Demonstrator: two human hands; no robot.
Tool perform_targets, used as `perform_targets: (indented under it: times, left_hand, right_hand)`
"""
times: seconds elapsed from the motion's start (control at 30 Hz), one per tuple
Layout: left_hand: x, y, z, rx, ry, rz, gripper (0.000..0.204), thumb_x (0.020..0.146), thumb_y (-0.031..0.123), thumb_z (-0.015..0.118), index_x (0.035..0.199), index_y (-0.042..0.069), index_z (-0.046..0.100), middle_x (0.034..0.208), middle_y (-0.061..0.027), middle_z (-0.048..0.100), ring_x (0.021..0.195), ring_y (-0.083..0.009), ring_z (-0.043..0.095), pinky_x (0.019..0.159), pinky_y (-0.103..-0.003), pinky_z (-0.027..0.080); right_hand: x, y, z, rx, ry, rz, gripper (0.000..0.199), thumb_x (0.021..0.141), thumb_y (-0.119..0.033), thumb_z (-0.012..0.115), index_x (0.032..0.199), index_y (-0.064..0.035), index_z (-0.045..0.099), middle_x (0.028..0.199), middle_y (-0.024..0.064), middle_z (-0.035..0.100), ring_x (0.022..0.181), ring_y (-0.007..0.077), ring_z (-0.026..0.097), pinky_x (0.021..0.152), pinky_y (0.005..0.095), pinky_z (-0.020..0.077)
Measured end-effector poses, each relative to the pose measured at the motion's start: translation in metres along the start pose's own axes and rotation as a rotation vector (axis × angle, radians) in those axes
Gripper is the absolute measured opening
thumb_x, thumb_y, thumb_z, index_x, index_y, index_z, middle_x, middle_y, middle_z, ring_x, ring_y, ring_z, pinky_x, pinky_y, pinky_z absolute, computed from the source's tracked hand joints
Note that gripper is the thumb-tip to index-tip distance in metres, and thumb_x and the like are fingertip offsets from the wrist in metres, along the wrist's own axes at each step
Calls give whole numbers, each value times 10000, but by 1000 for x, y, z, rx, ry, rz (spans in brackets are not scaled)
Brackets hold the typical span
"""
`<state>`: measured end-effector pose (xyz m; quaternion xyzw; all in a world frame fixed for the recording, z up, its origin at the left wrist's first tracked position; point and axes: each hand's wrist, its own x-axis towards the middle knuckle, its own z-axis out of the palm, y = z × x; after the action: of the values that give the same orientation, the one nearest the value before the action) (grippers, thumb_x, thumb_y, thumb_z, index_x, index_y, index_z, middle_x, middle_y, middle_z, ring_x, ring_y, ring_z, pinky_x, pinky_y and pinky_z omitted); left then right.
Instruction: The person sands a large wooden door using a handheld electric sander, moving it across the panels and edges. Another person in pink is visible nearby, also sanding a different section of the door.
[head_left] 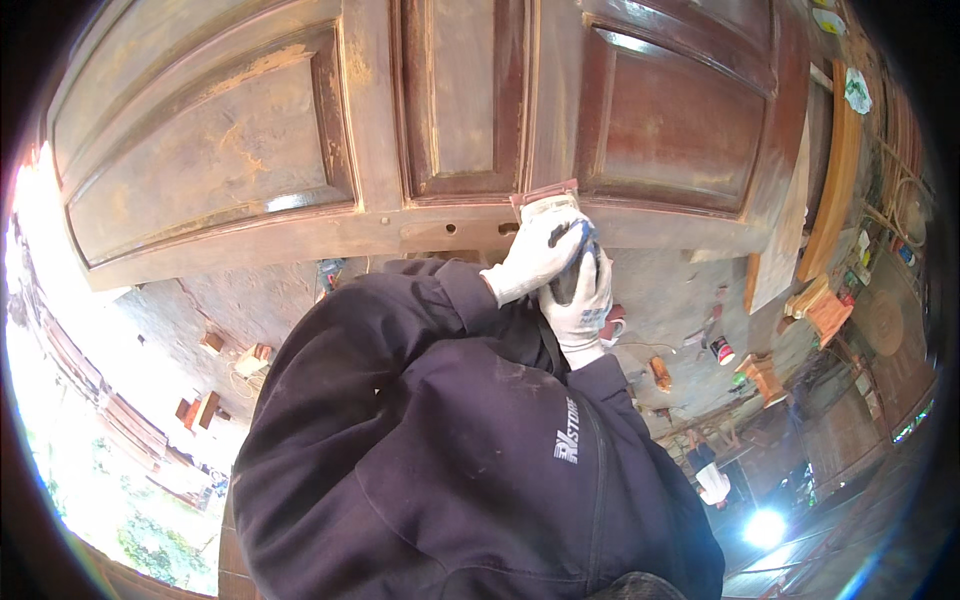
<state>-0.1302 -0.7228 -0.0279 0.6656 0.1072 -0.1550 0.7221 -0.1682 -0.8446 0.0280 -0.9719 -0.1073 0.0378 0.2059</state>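
Observation:
A brown panelled wooden door [440, 222] lies flat in front of me, with worn, pale patches on its finish. On its near rail, beside two small holes, rests what looks like a sander [546, 193] with a flat, reddish-edged pad. My left hand [540, 255], in a white glove, is closed over the top of the tool. Also gloved in white with grey-blue markings, my right hand [582, 305] is closed around its dark rear part, just behind the left. The fingers hide most of the tool's body.
Wooden planks [835, 180] lie to the right of the door. Carved wooden blocks [822, 308] and a dark red can [722, 350] stand on the right-hand floor. At left are small wood pieces [253, 360] and a blue tool [328, 270] under the door's edge. A bright lamp [764, 528] shines at lower right.

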Motion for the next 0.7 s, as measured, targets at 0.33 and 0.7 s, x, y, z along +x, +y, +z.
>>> perform_targets:
  times: [0.33,0.7]
  left_hand:
    - [192,76,-87,-121,291,256,326,995,300,542,1025,18,703,934,-145,730,866,-202,688,810,-371,545]
    - [256,129,-92,630,245,397,396,980,352,489,1011,18,698,1023,-277,695,941,-458,674,868,-502,540]
  right_hand:
    - [233,-26,16,28,159,-217,821,734,-327,842,1430,-89,478,1268,215,569,1136,400,608,910,484,535]
    - [270,-31,9,31,211,-17,803,763,-356,825,1430,-88,469,1258,223,579,1112,403,627,893,487,546]
